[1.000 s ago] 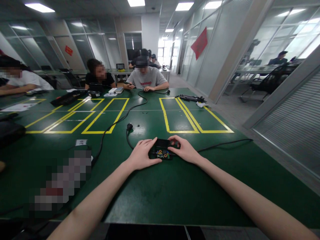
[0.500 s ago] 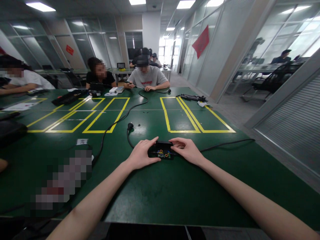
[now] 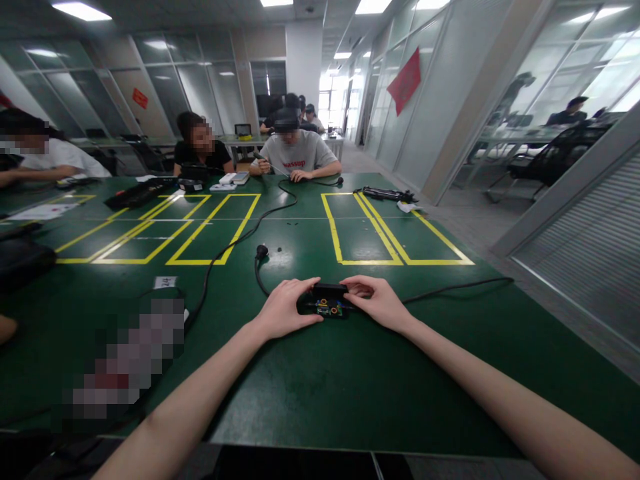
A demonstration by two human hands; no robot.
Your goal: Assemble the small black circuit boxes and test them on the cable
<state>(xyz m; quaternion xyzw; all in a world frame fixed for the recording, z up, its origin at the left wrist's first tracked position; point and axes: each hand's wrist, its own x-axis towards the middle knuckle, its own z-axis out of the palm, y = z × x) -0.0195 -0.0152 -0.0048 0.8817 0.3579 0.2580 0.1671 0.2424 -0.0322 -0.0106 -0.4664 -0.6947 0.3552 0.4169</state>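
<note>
A small open black case with a green circuit board (image 3: 329, 309) in it lies on the table in front of me. Copper-coloured rings show on the board. Along the far side of the case stands its black cover (image 3: 330, 291), tilted up. My left hand (image 3: 285, 309) grips the left end, with the thumb at the near edge and the forefinger at the cover. My right hand (image 3: 379, 304) pinches the cover's right end, its fingers bent. A black cable with a plug (image 3: 261, 252) comes out on the left, and another black cable (image 3: 457, 289) runs off to the right.
The green table (image 3: 300, 400) carries yellow tape outlines. On the left lie a long cable (image 3: 250, 233), a label (image 3: 165, 283) and a blurred-out object (image 3: 133, 350). A black tripod-like item (image 3: 387, 194) is at the far right. Across the table a co-worker (image 3: 295, 150) holds a thin tool.
The black cover has tipped slightly, so its face looks different above the board. My hands have barely moved. The co-worker opposite has raised the hand with the tool.
</note>
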